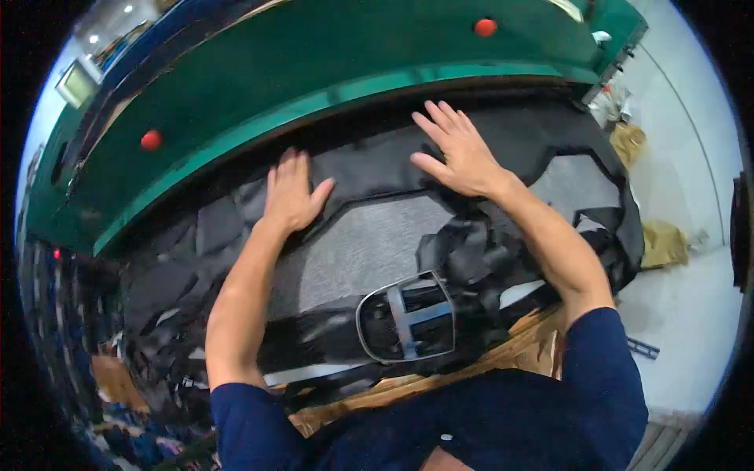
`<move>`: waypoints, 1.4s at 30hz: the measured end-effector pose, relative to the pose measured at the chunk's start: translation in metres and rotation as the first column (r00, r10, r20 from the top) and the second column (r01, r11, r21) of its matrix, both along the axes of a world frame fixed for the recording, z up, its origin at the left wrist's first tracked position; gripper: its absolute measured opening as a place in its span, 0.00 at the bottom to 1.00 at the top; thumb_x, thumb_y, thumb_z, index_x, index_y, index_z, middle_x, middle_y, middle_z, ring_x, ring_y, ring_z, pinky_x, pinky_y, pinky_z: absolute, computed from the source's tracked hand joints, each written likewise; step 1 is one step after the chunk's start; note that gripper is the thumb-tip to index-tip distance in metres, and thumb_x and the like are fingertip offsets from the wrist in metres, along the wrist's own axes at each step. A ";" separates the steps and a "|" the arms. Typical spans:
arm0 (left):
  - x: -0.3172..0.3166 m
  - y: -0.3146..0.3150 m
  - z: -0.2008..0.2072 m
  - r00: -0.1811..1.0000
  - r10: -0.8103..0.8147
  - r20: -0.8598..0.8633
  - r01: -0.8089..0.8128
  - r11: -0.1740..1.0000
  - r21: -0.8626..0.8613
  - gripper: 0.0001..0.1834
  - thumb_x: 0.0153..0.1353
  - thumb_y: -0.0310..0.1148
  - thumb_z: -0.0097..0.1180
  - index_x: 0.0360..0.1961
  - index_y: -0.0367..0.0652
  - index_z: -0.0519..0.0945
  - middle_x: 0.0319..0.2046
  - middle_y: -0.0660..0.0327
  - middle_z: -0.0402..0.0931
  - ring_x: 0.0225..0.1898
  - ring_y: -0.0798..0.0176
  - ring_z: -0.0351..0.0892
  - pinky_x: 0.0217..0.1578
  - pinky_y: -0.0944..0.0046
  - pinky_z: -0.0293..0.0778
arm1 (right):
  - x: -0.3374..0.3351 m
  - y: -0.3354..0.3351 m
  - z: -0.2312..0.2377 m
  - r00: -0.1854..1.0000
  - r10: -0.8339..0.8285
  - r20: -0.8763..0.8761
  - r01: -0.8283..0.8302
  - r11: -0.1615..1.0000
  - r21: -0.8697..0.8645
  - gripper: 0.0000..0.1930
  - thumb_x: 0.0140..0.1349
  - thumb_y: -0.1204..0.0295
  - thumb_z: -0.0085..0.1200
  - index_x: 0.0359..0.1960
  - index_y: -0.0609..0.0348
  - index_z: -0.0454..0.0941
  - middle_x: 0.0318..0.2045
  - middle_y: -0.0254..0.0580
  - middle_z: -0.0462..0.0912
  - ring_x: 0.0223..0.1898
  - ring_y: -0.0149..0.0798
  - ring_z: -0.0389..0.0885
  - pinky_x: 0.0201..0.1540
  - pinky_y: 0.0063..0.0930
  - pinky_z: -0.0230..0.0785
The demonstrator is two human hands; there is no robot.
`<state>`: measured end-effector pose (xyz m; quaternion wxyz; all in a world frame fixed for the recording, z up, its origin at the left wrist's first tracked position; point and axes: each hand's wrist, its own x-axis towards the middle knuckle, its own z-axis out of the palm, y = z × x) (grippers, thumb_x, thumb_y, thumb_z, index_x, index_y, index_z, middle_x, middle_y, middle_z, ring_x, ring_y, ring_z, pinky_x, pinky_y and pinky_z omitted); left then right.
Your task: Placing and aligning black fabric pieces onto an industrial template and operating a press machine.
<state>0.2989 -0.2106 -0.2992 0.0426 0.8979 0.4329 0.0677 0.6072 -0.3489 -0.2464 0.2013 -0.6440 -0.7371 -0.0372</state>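
Note:
My left hand [294, 196] lies flat on a sheet of black material [365, 165], fingers stretched toward the far edge and thumb out to the side. Farther right, my right hand [462, 157] is also spread over the black sheet, palm down and holding nothing. Between my forearms, a grey textured area [353, 243] shows through a cut-out in the black material. Close to my body rests a metal frame with crossbars [406, 318], rounded on its left side, like a cutting die. Crumpled black scraps [469, 251] are heaped just beyond it.
A large green machine beam [314, 74] spans the far side, with a red button [151, 140] at left and another red button [485, 27] at right. Torn brown cardboard [448, 369] lines the near edge. Yellowish crumpled bags [664, 243] lie on the right.

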 end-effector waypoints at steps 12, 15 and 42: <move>0.002 -0.004 -0.001 0.997 0.011 -0.074 -0.012 1.000 -0.016 0.52 0.67 0.64 0.45 0.73 0.27 0.50 0.75 0.36 0.43 0.78 0.40 0.39 0.75 0.44 0.38 | 0.079 -0.005 -0.009 0.954 -0.235 0.188 0.242 0.970 -0.018 0.36 0.69 0.44 0.45 0.71 0.56 0.64 0.74 0.55 0.58 0.74 0.58 0.54 0.74 0.55 0.45; 0.008 -0.003 0.003 0.998 -0.027 -0.048 0.026 1.000 -0.014 0.52 0.67 0.63 0.46 0.73 0.26 0.51 0.74 0.36 0.44 0.78 0.40 0.39 0.75 0.44 0.38 | 0.137 -0.031 -0.031 0.897 -0.427 0.113 0.431 0.902 -0.013 0.36 0.70 0.44 0.43 0.70 0.56 0.64 0.73 0.55 0.60 0.74 0.58 0.54 0.74 0.55 0.46; 0.000 -0.005 0.001 1.000 0.016 -0.006 -0.016 1.000 -0.013 0.56 0.63 0.70 0.43 0.73 0.28 0.51 0.75 0.38 0.44 0.78 0.41 0.40 0.75 0.44 0.38 | -0.020 -0.077 0.044 0.812 0.582 -0.039 -0.578 0.813 0.071 0.25 0.51 0.78 0.64 0.54 0.59 0.78 0.54 0.52 0.80 0.57 0.54 0.78 0.58 0.44 0.73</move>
